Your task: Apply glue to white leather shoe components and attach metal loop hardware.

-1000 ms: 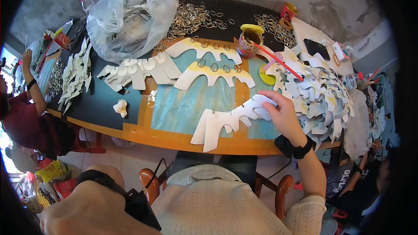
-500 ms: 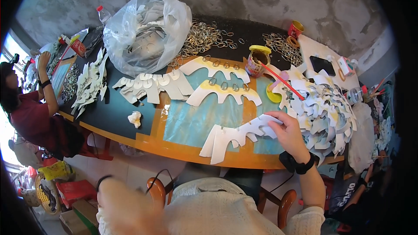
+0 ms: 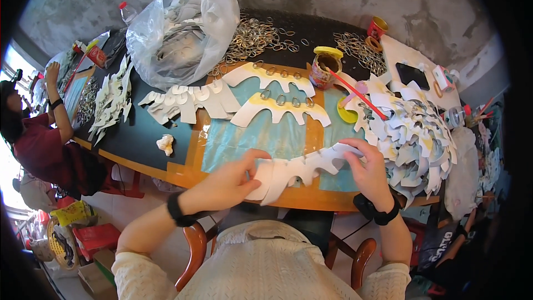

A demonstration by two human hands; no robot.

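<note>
From the head view I see my left hand [image 3: 225, 183] and my right hand [image 3: 369, 172] both at the near edge of the table [image 3: 166, 158], each grip pinching one end of a white scalloped card cutout [image 3: 294, 169] that lies flat between them. Just right of it sits a heap of similar cutouts [image 3: 416, 136], beyond it two more cutouts with metal rings [image 3: 277, 103], a glue pot [image 3: 323, 69], and a clear plastic bag [image 3: 177, 33] further left.

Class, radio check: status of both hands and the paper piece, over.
Left hand pinching one end of white scalloped cutout. Right hand gripping the other end. Cutout at near table edge; cutout pile close on the right.
</note>
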